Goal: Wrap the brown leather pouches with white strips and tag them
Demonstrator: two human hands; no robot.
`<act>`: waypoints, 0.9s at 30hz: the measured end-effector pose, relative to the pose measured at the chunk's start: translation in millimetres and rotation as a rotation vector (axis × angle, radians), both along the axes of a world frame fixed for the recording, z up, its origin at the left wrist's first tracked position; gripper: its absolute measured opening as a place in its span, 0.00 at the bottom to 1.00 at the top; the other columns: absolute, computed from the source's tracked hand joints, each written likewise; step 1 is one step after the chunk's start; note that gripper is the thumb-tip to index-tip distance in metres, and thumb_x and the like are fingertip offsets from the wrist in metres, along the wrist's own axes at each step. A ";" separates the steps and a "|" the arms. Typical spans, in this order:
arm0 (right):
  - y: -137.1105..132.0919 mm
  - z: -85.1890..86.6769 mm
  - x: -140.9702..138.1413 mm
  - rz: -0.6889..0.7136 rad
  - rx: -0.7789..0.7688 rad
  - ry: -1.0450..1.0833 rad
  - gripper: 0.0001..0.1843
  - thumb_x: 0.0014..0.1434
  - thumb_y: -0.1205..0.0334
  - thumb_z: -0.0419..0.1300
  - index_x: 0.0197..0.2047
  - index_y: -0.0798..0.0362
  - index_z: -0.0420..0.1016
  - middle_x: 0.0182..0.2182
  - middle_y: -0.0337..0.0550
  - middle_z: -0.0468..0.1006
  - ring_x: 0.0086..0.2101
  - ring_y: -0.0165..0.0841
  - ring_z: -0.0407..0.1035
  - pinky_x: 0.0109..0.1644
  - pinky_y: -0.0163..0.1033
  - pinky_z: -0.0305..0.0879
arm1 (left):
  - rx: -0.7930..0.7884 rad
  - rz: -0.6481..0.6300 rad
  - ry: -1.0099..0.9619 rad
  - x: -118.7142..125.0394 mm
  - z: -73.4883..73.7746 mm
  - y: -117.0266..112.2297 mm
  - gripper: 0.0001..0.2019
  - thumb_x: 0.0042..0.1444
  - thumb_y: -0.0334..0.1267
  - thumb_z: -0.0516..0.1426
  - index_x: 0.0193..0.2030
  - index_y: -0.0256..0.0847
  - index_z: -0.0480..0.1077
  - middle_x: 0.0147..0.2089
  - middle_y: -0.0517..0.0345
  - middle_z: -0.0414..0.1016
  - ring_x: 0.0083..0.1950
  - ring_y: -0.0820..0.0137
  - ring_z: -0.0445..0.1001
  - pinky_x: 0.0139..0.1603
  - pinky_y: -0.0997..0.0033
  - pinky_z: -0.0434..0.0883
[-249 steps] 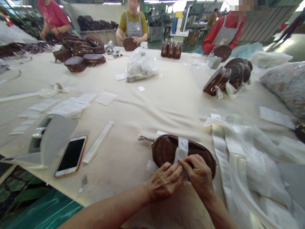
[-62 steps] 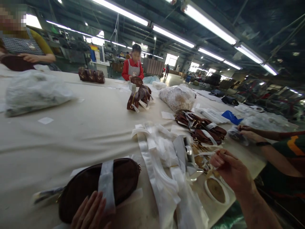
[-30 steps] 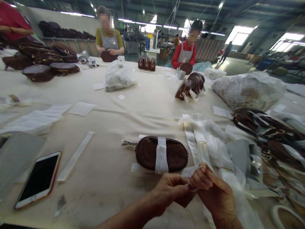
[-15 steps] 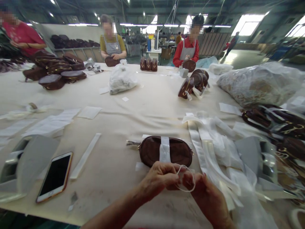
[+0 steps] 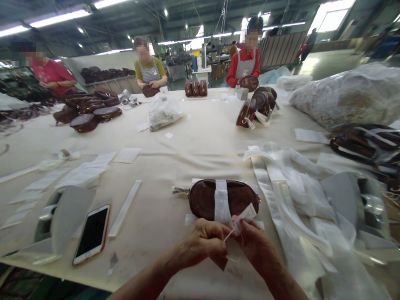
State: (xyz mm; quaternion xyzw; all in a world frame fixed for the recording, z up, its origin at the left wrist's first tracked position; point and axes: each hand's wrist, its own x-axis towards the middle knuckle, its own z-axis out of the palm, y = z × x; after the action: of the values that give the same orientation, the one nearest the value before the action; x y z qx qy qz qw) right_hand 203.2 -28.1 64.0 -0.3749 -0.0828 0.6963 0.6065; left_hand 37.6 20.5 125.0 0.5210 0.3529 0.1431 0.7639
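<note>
A small brown leather bag lies on the cream table just beyond my hands, a white paper band wrapped round its middle. My left hand and my right hand meet in front of the bag. Both are closed in a pinch on a thin white strip stretched between them, its free end rising toward the bag.
A phone and a grey tape dispenser sit at the left. White strips pile up at the right beside wrapped bags. Other brown bags and a plastic sack lie farther off. Three people work across the table.
The loop of white strip that hung between my hands half a second ago is now drawn tight into a short straight piece. The view has tilted up a little.
</note>
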 end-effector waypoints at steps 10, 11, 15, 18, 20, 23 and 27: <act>-15.4 -20.4 13.6 -0.141 0.242 -0.316 0.09 0.39 0.60 0.74 0.22 0.50 0.78 0.30 0.39 0.73 0.34 0.30 0.68 0.39 0.32 0.66 | 0.089 0.357 0.224 -10.6 11.6 13.2 0.15 0.38 0.47 0.59 0.23 0.33 0.70 0.23 0.56 0.71 0.21 0.76 0.66 0.21 0.77 0.66; -16.8 -23.4 13.4 -0.169 0.227 -0.315 0.10 0.38 0.59 0.74 0.22 0.49 0.78 0.32 0.39 0.74 0.35 0.30 0.69 0.40 0.33 0.67 | 0.097 0.369 0.223 -11.0 12.5 13.8 0.15 0.38 0.46 0.59 0.24 0.33 0.70 0.22 0.56 0.71 0.21 0.75 0.67 0.21 0.78 0.67; -18.1 -26.3 11.0 -0.232 0.224 -0.253 0.13 0.35 0.52 0.75 0.24 0.45 0.78 0.42 0.40 0.77 0.42 0.37 0.71 0.44 0.39 0.69 | 0.065 0.419 0.155 -12.0 17.0 13.9 0.16 0.40 0.47 0.60 0.25 0.33 0.69 0.22 0.54 0.73 0.22 0.73 0.70 0.19 0.80 0.67; -15.0 -18.4 5.1 -0.163 0.290 -0.189 0.13 0.39 0.49 0.73 0.22 0.46 0.77 0.46 0.40 0.77 0.48 0.41 0.70 0.49 0.44 0.69 | -0.041 0.391 0.066 -9.9 21.7 9.9 0.16 0.41 0.47 0.62 0.24 0.34 0.66 0.22 0.55 0.73 0.21 0.74 0.70 0.18 0.80 0.67; -13.1 -12.6 -0.4 -0.090 0.341 -0.117 0.13 0.41 0.47 0.72 0.21 0.46 0.77 0.49 0.40 0.76 0.51 0.44 0.68 0.53 0.48 0.66 | -0.068 0.372 0.037 -7.0 23.6 6.0 0.18 0.41 0.48 0.63 0.25 0.34 0.65 0.23 0.56 0.73 0.21 0.75 0.69 0.18 0.80 0.67; -12.9 -10.0 -9.1 0.038 0.358 0.001 0.12 0.43 0.48 0.71 0.22 0.45 0.78 0.53 0.37 0.73 0.52 0.45 0.67 0.55 0.50 0.64 | -0.070 0.360 0.030 -2.1 23.0 0.7 0.19 0.42 0.49 0.63 0.26 0.34 0.65 0.24 0.54 0.73 0.22 0.75 0.70 0.20 0.80 0.69; -16.7 -16.9 -17.3 0.091 0.293 0.064 0.07 0.44 0.56 0.71 0.22 0.46 0.78 0.46 0.36 0.77 0.45 0.40 0.71 0.51 0.45 0.66 | -0.058 0.352 0.039 1.8 19.7 -2.0 0.19 0.43 0.50 0.63 0.26 0.35 0.65 0.24 0.53 0.74 0.23 0.74 0.70 0.21 0.78 0.69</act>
State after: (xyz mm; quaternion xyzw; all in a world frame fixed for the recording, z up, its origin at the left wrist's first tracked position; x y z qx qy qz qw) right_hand 185.9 -44.9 47.1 -0.2557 -0.1810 0.7153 0.6247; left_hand 39.5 18.5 144.8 0.4316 0.4574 0.2542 0.7347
